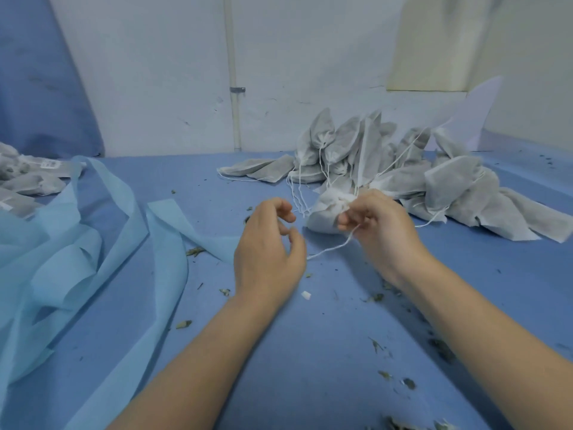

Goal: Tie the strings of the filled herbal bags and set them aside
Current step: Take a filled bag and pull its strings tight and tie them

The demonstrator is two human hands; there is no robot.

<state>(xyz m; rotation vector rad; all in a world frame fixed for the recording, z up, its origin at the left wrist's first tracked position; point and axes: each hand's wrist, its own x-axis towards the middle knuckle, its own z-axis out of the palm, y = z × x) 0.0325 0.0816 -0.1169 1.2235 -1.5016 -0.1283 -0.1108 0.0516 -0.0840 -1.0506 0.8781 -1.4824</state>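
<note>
Hands at work over a blue cloth-covered surface: the right hand pinches a thin white string running from a small white fabric herbal bag lying just beyond its fingers. The left hand, fingers curled, holds the string's other end. A heap of grey-white filled bags lies behind, to the right.

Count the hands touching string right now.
2. The left hand holds one end of the string. The right hand pinches it beside the neck of the bag. More strings hang loose in the pile.
</note>
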